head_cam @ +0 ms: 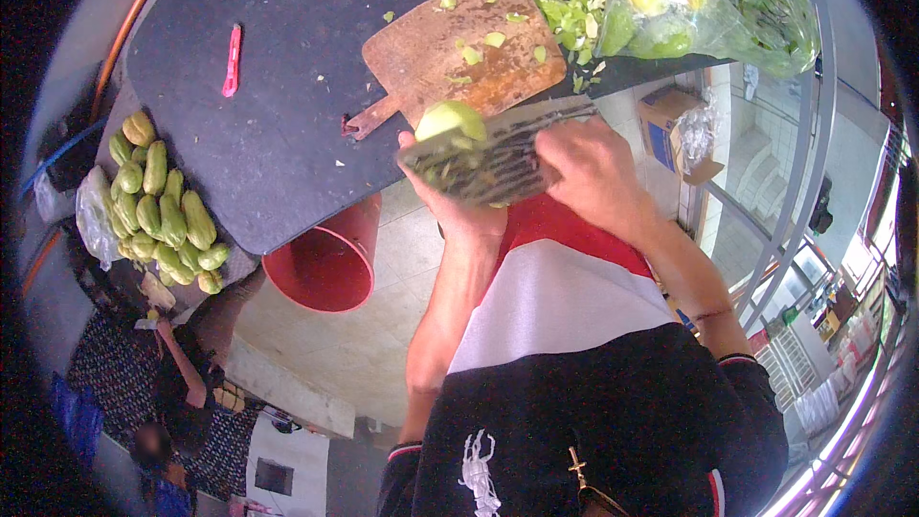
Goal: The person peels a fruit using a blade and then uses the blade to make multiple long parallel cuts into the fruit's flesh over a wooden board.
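Observation:
My left hand (463, 212) cups a pale green, peeled-looking fruit (449, 122) from below, in front of my body. In my right hand (592, 169) is a broad, flat knife (488, 158), cleaver-like in shape. Its dark-streaked blade is blurred and lies across the near side of the fruit, hiding part of it and of my left fingers. Bits of green cling to the blade. Just beyond my hands, a worn wooden cutting board (416, 61) with a handle rests on the dark table (287, 129), scattered with peel.
Peel scraps (567, 0) heap beside a clear bag of green fruit (660, 32). A pink box cutter (232, 61) lies at the table's left. Several cucumber-like vegetables (161, 208) are piled farther left. Below the table edge stands a red bucket (373, 237). Another person (183, 373) works at lower left.

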Demonstrator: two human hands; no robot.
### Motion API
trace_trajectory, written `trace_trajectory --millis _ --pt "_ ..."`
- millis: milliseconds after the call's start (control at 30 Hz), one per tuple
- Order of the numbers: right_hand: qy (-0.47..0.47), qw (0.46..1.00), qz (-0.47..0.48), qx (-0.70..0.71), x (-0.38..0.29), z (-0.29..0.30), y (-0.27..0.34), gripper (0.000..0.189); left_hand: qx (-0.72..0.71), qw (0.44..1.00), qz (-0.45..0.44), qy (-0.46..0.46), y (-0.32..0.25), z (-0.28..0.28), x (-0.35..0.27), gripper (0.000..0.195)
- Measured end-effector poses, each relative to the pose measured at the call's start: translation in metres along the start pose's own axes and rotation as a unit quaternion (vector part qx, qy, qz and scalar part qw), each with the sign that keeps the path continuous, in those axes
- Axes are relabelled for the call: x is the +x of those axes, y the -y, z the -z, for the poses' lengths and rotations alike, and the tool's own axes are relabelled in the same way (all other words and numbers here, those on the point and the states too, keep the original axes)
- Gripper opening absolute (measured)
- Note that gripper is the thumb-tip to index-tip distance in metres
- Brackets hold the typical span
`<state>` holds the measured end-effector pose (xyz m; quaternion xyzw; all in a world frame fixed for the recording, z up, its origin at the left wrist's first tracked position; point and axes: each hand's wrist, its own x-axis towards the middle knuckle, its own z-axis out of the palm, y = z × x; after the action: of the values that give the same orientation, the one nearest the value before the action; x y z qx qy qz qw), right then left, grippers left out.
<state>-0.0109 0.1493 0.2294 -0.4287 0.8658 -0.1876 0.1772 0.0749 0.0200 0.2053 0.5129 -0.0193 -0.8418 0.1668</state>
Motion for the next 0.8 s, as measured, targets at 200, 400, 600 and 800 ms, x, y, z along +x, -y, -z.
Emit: trace_trajectory --millis 200,400,600,800 --pt "0.036 0.988 -0.138 0.056 0.005 -0.001 -0.039 0.025 0.097 0.993 -0.02 0.061 0.003 0.008 0.005 0.06" --pt "0.022 0.998 0.013 0.062 0.008 0.025 0.013 0.022 0.05 0.988 0.003 0.148 0.006 0.022 0.009 0.064" --pt "0.023 0.998 -0.029 0.056 0.016 0.007 -0.007 0.02 0.065 0.996 -0.047 0.041 0.008 -0.009 -0.003 0.059" --pt "0.036 0.969 -0.209 0.123 0.018 -0.005 -0.055 0.022 0.056 0.995 0.041 0.071 -0.004 0.003 0.008 0.066"
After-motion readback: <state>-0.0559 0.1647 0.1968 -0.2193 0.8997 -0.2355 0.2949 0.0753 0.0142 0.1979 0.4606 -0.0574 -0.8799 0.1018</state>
